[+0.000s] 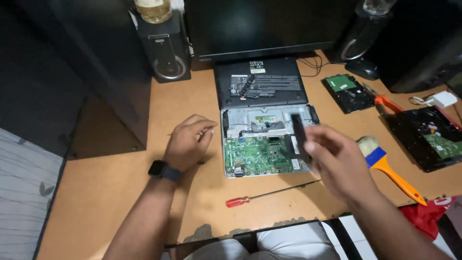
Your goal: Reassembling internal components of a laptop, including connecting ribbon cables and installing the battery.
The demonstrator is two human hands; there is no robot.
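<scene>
the opened silver laptop base (260,144) lies on the tan wooden desk (125,192), its shell holding a green circuit board (255,155) and a bare metal tray above it. the right hand (337,159), blurred, pinches a narrow black rectangular part (299,137) between thumb and fingers over the right end of the base. the left hand (187,142), with a black wristwatch (159,169), rests loosely curled on the desk just left of the base, holding nothing visible. a black laptop bottom cover (262,82) lies just behind the base. a red-handled screwdriver (267,195) lies in front of it, and an orange-handled brush (385,166) to the right. a bare hard drive (346,91), orange-handled pliers (382,102) and another black opened device (428,135) sit farther right. a dark monitor (269,24) and two black speakers (163,48) stand at the back.
</scene>
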